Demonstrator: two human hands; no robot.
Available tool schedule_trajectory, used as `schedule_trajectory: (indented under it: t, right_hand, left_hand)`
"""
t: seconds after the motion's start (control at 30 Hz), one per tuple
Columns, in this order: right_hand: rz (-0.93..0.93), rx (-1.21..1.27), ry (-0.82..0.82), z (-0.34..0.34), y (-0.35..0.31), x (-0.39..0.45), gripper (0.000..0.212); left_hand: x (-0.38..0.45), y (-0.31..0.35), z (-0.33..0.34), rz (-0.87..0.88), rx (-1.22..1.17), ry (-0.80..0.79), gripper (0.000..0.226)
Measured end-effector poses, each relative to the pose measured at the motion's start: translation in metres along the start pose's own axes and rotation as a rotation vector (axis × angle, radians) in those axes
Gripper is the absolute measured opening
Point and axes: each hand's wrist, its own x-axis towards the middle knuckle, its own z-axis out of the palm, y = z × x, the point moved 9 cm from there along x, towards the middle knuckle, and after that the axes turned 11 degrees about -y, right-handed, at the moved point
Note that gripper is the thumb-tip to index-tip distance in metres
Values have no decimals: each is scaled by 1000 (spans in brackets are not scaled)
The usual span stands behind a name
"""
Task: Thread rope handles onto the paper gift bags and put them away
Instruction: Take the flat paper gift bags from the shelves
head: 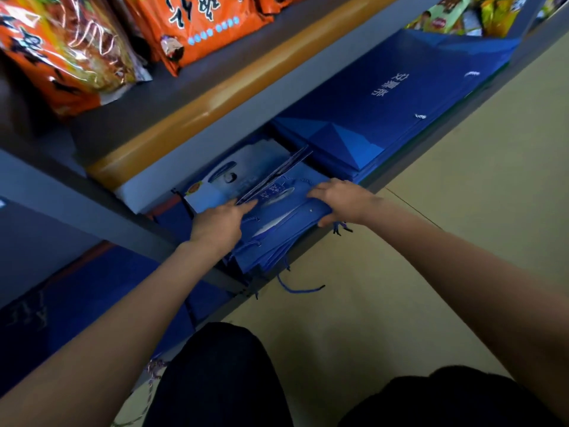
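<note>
Head view, stack: blue paper gift bags (286,229), folded flat and piled, centre of frame, lying on the lower shelf (308,257) with the near ends jutting past its front edge

Left hand (220,223): centre-left, fingers stretched forward onto the top of the stack; fingertips meet a thin flat piece that tilts up toward the back; whether it pinches that piece, cannot tell

Right hand (341,200): centre-right, fingers over the top bag, thumb tucked under the stack's right edge, so it grips the pile from that side

Rope handles (300,288): blue cords hang off the near ends of the bags below the shelf edge; one loops loose at lower centre

Neighbours: larger blue bags (385,112) stacked to the upper right on the same shelf; a white-and-blue bag (224,180) lies behind the left hand; orange snack packets (77,50) on the shelf above, upper left

Step, judged: putting away, pushing the pile into the shelf

Risk: the stack is fanned at its near end, so an uneven push could splay it or spill lower bags to the floor

Risk: dangling cords may snag on the shelf edge and pull out of their holes

Risk: the tilted piece could crumple if the pile slides under it
</note>
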Motion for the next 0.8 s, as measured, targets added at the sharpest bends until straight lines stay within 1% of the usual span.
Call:
schedule_trajectory:
  t: [0.03, 0.07, 0.1, 0.17, 0.23, 0.33, 0.4, 0.47, 0.57, 0.63, 0.73, 0.8]
  right_hand:
    - [23, -54, 17, 1, -1, -4, 66]
    - [45, -104, 34, 2, -2, -7, 62]
    - [61, -161, 65, 2, -4, -10, 57]
    - [75, -281, 183, -3, -11, -17, 46]
    - [60, -324, 293, -13, -16, -23, 39]
    - [4, -234, 328, -26, -15, -25, 39]
    - [-60, -120, 334, -34, -17, -28, 33]
    - [-61, -24, 390, -46, -11, -36, 28]
    - [-16, 60, 542, -57, 3, -53, 37]
    - [-42, -6, 606, -53, 1, -57, 41]
    - [-75, -92, 628, -37, -10, -52, 47]
    - [-92, -161, 594, -26, -21, -45, 48]
  left_hand:
    - [-1, -2, 5, 10, -30, -24, 61]
    - [-1, -1, 9, 39, -44, -45, 62]
    - [-2, 1, 12, 67, -53, -65, 67]
    - [-1, 5, 15, 104, -84, -91, 78]
    - [2, 12, 15, 134, -94, -86, 86]
    - [5, 22, 14, 132, -15, -86, 91]
    - [4, 30, 11, 144, 54, -64, 87]
    - [3, 34, 7, 178, 129, -33, 83]
    - [6, 24, -10, 149, 217, 95, 86]
    - [8, 16, -22, 123, 214, 154, 92]
    - [10, 6, -29, 111, 153, 169, 94]
    - [9, 3, -35, 99, 126, 197, 91]
